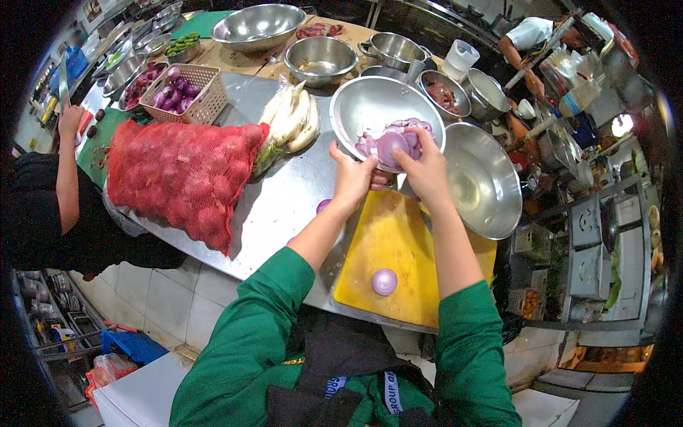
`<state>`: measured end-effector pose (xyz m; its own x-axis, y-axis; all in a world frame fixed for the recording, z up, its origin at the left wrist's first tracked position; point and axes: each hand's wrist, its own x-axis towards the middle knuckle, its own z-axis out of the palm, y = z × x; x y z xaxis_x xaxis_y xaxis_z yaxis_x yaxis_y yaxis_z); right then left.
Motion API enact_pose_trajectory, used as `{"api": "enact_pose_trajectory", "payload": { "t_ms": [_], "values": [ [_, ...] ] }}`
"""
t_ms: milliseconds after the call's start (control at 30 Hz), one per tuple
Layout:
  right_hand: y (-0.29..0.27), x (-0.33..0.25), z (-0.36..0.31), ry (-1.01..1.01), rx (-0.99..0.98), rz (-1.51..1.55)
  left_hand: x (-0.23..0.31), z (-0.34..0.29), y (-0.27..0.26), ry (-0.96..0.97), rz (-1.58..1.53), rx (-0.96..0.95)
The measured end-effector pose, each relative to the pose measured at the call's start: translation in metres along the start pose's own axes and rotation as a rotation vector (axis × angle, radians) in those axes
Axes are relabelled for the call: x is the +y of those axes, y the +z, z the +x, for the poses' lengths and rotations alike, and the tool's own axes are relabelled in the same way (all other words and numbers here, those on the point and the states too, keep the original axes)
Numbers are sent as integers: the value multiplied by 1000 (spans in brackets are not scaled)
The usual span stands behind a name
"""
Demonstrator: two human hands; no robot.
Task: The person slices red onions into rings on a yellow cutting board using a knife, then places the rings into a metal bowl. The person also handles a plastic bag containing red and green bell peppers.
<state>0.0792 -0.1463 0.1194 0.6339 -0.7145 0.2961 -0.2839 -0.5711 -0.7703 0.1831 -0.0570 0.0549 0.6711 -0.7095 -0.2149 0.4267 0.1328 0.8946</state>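
A wide shiny metal pan (363,96), with what looks like a grey handle at its far side, is tilted toward me above the table. My left hand (353,173) grips its near rim. Inside the pan lies a pile of sliced red onion (377,144), and my right hand (425,165) has its fingers closed around some slices at the near right side. Below my forearms is a yellow cutting board (377,242) with one round onion piece (384,282) on it. Another onion piece (323,206) shows beside my left wrist, partly hidden.
A red net sack of onions (178,181) fills the table's left, beside white radishes (293,117) and a beige basket (206,98) of onions. A large steel bowl (480,181) stands right of the pan. At far left, a person's hand (70,121) holds a knife (63,82).
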Motion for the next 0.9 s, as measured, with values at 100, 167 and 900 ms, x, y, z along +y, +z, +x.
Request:
{"api": "enact_pose_trajectory", "payload": {
  "t_ms": [100,167,900],
  "values": [
    [30,0,20,-103,33,-189,17,20,-21,-43,101,0],
    [48,2,24,-161,28,-270,21,31,-30,-6,86,-59],
    [40,33,34,-258,-150,-383,21,47,-44,-11,111,-246]
  ]
}}
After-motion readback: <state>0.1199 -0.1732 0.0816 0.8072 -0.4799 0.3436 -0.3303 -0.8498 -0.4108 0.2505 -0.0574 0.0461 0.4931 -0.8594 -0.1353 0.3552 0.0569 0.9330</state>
